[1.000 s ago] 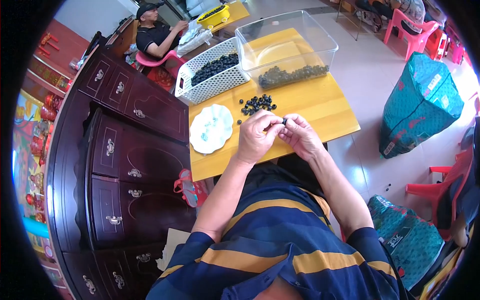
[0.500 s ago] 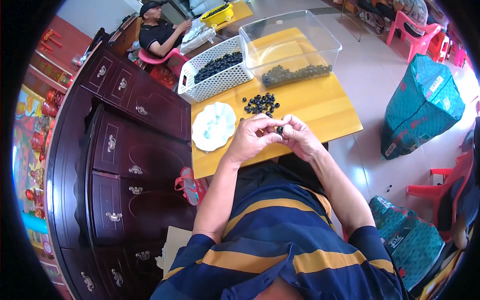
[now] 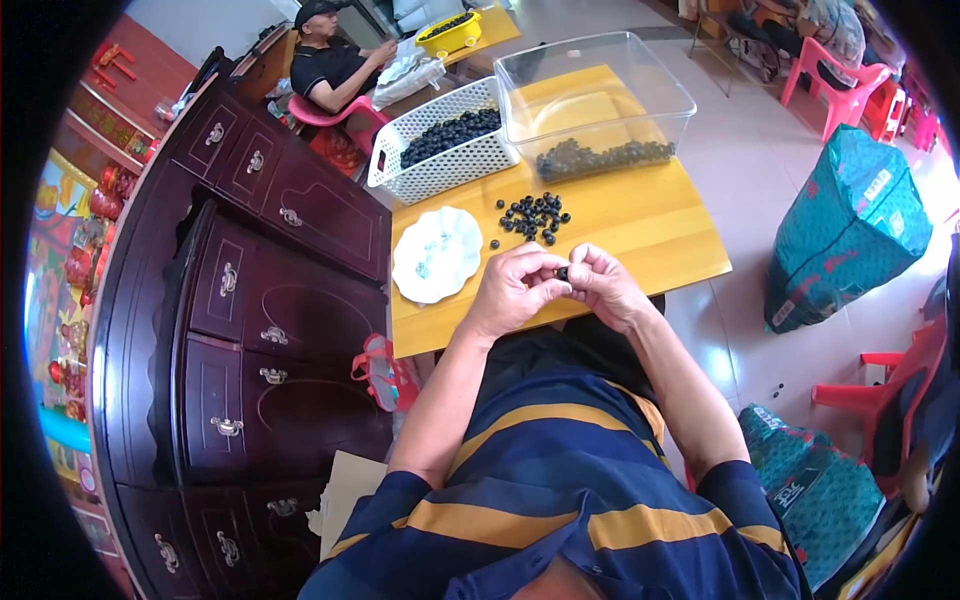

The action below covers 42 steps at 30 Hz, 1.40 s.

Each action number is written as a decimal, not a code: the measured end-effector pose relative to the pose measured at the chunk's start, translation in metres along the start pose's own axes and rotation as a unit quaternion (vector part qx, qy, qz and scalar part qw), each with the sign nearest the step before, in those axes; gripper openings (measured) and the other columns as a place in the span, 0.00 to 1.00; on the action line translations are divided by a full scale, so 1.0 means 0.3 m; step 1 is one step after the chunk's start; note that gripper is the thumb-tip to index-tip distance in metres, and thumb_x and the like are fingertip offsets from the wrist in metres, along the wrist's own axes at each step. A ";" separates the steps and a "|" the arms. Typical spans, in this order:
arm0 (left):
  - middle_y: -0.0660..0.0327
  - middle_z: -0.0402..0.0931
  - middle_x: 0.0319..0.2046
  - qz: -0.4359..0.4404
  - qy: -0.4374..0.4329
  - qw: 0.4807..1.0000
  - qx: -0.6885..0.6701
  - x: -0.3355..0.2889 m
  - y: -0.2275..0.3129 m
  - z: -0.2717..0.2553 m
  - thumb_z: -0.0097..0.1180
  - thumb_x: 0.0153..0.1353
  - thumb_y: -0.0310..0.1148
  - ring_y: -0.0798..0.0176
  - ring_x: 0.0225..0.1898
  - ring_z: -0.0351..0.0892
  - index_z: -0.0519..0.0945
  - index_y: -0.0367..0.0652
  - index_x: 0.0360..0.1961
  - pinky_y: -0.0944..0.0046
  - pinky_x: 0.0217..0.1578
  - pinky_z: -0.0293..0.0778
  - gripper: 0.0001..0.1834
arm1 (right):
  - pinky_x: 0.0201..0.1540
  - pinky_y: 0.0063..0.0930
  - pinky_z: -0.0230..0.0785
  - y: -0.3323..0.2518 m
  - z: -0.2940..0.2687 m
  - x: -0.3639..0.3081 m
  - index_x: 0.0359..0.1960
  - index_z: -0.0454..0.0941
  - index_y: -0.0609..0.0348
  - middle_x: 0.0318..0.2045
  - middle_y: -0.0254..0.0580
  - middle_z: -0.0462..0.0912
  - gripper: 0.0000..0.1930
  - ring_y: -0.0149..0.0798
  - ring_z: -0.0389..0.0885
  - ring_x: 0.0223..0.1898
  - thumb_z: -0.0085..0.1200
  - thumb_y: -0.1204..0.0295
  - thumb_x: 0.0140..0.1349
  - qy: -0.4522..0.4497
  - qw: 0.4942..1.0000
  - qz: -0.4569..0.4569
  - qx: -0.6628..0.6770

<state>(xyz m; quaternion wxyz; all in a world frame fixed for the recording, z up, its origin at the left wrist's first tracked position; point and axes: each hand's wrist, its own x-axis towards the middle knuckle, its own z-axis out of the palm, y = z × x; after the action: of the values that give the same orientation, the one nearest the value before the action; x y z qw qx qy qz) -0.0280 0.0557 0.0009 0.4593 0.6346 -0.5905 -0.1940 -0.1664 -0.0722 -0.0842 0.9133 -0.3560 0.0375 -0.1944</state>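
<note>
Close to the table's near edge, my left hand (image 3: pixel 512 292) and my right hand (image 3: pixel 608 286) meet fingertip to fingertip. Both pinch one small black round piece (image 3: pixel 563 273), which looks like a bead or ring with a hole; its details are partly covered by my fingers. Just beyond lies a loose pile of similar black pieces (image 3: pixel 534 214) on the yellow wooden table (image 3: pixel 660 225). To the left of my left hand rests a white scalloped plate (image 3: pixel 408 262) holding tiny pale blue-green bits too small to name.
A white perforated basket (image 3: pixel 445 174) of black pieces and a clear plastic bin (image 3: pixel 600 125) with more stand at the table's far side. Dark wooden drawers (image 3: pixel 290 340) flank the left. Teal bags (image 3: pixel 850 235) stand right. Another person (image 3: pixel 330 70) sits at the far left.
My hands have drawn slightly nearer to my body, away from the pile, still pinching the black piece between them. The whole view has shifted a little.
</note>
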 end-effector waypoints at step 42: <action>0.61 0.84 0.26 -0.007 0.227 0.926 0.303 0.505 -0.460 -0.725 0.68 0.57 0.30 0.68 0.27 0.83 0.87 0.38 0.40 0.67 0.30 0.77 0.10 | 0.40 0.25 0.74 -0.082 0.075 0.203 0.39 0.81 0.62 0.34 0.40 0.85 0.05 0.35 0.82 0.31 0.61 0.79 0.62 0.174 0.741 -0.121 -0.637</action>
<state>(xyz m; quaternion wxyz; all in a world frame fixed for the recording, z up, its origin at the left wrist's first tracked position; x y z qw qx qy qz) 0.2570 -0.0244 0.0431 0.3662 0.7743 -0.4966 0.1404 -0.1138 -0.0977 -0.0470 0.4201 -0.8165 0.2670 -0.2926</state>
